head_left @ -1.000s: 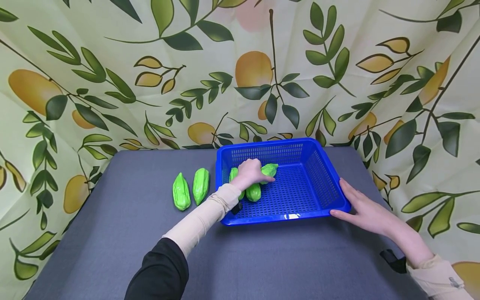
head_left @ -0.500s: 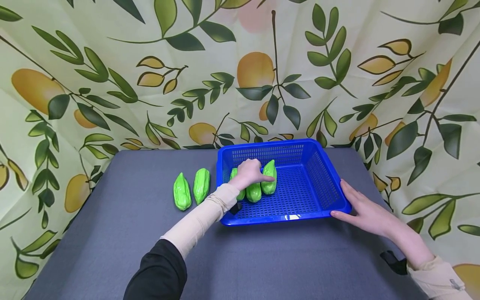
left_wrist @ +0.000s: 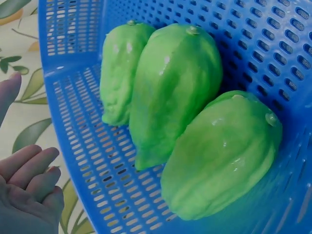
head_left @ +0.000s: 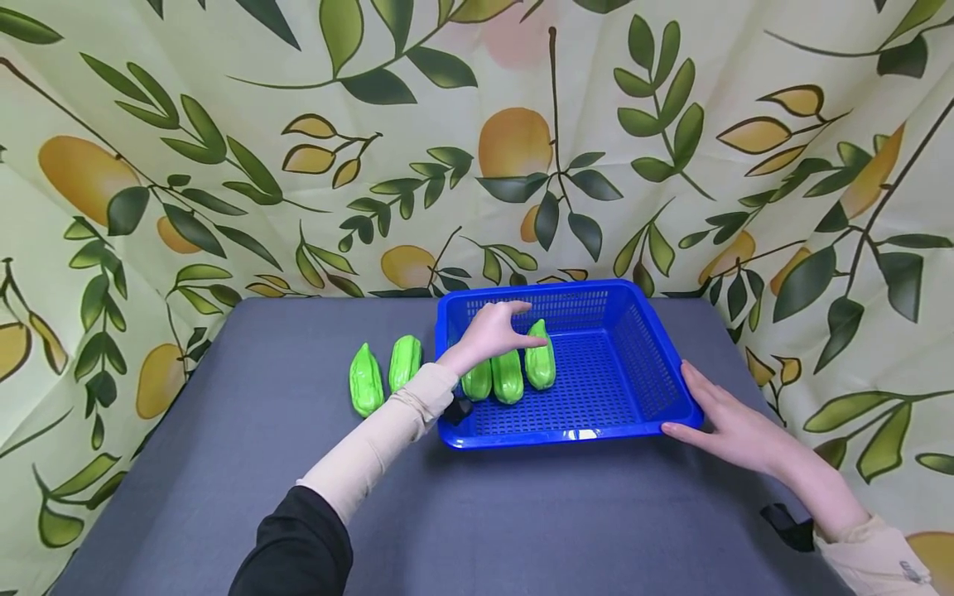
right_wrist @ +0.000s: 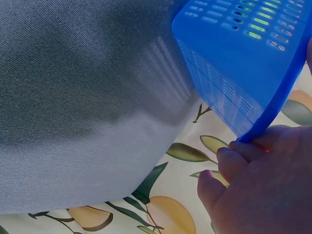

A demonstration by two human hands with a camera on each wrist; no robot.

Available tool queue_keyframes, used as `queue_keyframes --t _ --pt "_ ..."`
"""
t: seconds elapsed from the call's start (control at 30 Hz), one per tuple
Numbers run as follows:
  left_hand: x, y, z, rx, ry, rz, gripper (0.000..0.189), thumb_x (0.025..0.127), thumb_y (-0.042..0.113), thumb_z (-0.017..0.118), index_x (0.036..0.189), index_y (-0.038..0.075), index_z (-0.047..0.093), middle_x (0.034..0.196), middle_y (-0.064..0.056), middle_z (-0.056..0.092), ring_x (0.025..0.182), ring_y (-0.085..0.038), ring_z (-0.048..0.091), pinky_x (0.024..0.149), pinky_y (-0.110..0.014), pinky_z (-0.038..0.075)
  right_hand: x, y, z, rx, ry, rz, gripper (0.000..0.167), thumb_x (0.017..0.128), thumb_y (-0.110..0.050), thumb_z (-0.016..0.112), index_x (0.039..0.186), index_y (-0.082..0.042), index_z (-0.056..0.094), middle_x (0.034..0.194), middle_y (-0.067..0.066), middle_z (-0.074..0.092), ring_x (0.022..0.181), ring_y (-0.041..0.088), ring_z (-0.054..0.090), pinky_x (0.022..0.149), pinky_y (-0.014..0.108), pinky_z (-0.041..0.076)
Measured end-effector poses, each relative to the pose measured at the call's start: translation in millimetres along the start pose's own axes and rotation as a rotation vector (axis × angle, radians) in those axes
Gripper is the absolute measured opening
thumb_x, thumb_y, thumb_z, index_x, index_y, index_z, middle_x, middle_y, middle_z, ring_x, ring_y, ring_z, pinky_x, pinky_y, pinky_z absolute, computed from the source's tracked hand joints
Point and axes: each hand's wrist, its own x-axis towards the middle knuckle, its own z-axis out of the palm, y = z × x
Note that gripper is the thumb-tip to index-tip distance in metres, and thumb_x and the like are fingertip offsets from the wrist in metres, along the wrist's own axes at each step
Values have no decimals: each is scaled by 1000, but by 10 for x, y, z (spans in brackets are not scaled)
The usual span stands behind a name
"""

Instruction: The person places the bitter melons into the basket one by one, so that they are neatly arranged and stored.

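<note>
Three glossy green, ridged fruits with a pointed tip lie side by side in a blue plastic basket point(head_left: 589, 432): a left one point(head_left: 477, 382), a middle one point(head_left: 508, 379) and a right one point(head_left: 540, 364). Over them hovers my left hand point(head_left: 492, 333), thumb and fingers spread, holding nothing. The left wrist view shows its fingers apart from the fruits, the nearest being a large green fruit point(left_wrist: 222, 156). My right hand point(head_left: 734, 422) holds the basket at its front right corner; in the right wrist view its fingers point(right_wrist: 234, 163) bend against the outside of the rim.
Two similar green fruits, one pointed point(head_left: 366, 382) and one blunter point(head_left: 405, 362), lie on the grey cloth-covered table point(head_left: 261, 397) left of the basket. A leaf-and-fruit patterned curtain point(head_left: 432, 108) rises behind the table and at both sides.
The right fruit in the basket has turned from slanting to lengthwise beside the others. My left hand has let go of it and moved up and slightly left, fingers spreading. The right hand stays.
</note>
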Motion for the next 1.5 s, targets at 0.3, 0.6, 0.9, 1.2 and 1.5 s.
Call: queue_keyframes --t 0.3,0.6,0.9,1.2,1.5 --pt "-62 35 -144 -86 26 26 69 78 40 76 134 6 54 135 -7 57 127 -22 52 104 -36 44 1 25 24 12 -1 -7 99 88 -53 58 152 -3 0 155 30 11 134 57 23 96 73 27" --pt "-155 21 -389 -193 123 25 64 78 40 76 132 11 56 134 -5 59 127 -20 52 104 -37 43 -2 10 6 18 -1 -13 99 89 -52 58 152 -3 0 154 31 10 134 57 22 96 74 27" --pt "-233 24 -539 -262 176 14 65 79 39 75 133 12 55 135 -4 58 129 -22 50 107 -39 41 4 -8 15 7 0 6 99 89 -54 57 152 -3 -1 155 31 9 134 57 22 96 74 27" --pt "-328 -24 -769 -404 311 17 60 79 29 77 132 9 56 133 -8 59 128 -20 51 108 -34 39 -1 -10 -6 16 1 1 100 89 -52 58 151 -1 0 154 31 8 134 57 22 96 74 26" --pt "-471 -199 -976 -445 365 15 58 80 24 77 131 6 56 133 -11 59 129 -20 51 111 -32 37 -3 -23 3 37 -4 -4 99 89 -51 58 151 0 0 155 31 7 135 57 20 96 74 26"
